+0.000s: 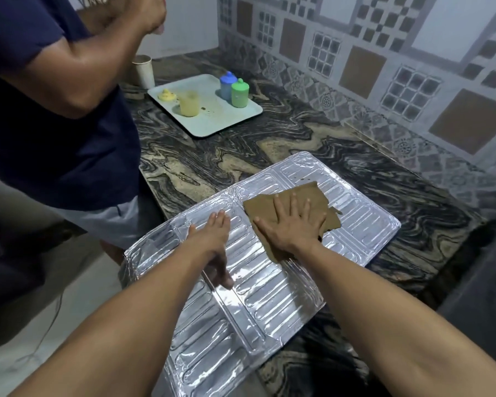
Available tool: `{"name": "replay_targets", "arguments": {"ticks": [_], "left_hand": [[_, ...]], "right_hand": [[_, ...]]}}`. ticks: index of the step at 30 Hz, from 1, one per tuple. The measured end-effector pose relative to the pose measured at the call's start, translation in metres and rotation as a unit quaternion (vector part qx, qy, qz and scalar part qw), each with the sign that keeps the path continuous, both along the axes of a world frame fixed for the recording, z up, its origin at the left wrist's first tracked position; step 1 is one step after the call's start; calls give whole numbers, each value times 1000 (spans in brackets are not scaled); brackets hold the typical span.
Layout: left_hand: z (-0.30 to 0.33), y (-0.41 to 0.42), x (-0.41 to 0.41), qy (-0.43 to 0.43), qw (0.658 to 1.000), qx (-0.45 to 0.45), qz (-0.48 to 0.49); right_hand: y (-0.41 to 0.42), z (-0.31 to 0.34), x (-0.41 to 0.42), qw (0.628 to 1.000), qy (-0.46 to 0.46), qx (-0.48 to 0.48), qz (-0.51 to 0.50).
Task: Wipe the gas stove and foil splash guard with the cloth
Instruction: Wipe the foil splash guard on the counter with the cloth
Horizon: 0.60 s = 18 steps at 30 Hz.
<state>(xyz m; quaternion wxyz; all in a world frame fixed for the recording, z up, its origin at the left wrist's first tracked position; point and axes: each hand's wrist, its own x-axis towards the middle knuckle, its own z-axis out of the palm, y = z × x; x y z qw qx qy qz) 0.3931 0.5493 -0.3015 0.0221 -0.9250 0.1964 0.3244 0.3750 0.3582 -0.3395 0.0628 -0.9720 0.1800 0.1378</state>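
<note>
Right hand [291, 224] flat, fingers spread on brown cloth [304, 196]; left hand [212, 239] open, steadying embossed foil guard [269, 296].

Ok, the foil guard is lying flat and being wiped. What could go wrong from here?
The foil splash guard overhangs the counter edge at its near-left corner; if the left hand lifts, it could tip or slide off. The right hand pressing the cloth flat could dent the thin embossed foil. Brown spots beyond the cloth may be missed.
</note>
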Motion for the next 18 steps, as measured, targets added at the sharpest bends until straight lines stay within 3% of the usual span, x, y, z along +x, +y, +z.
{"name": "replay_targets", "arguments": {"ticks": [4,9,12,16,18], "left_hand": [[-2,2,1,0,1000,-6,-3],[-2,5,0,6,1000,-28,2],[8,-2,8,3,998,-51,31],[17,-25,17,-123,991,-58,20],[6,-33,26,-138,989,-61,5]], "right_hand": [[-17,2,-29,1000,18,3,-18],[-33,2,-53,978,-13,32,-206],[-35,7,-45,968,-6,51,-244],[-35,4,-44,969,-10,60,-240],[-36,4,-45,969,-6,60,-240]]}}
